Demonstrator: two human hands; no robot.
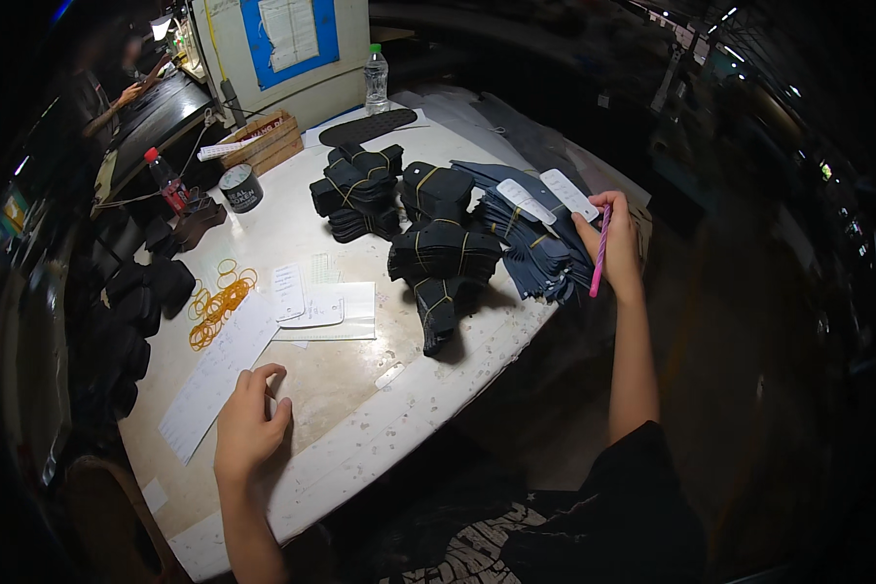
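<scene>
My right hand is closed round a pink pen at the table's right side. Its fingertips meet the edge of a white tag; whether they grip it I cannot tell. That tag lies over stacks of dark blue cut pieces, beside a second white tag. My left hand rests at the near left of the table, fingers loosely bent and apart, holding nothing. Just beyond it lie a long written paper strip and orange rubber bands.
Banded bundles of black pieces stand mid-table. Small cards lie on a notebook sheet. Farther back are a tin, a wooden box, a dark sole and a water bottle. Another person's arm shows far left.
</scene>
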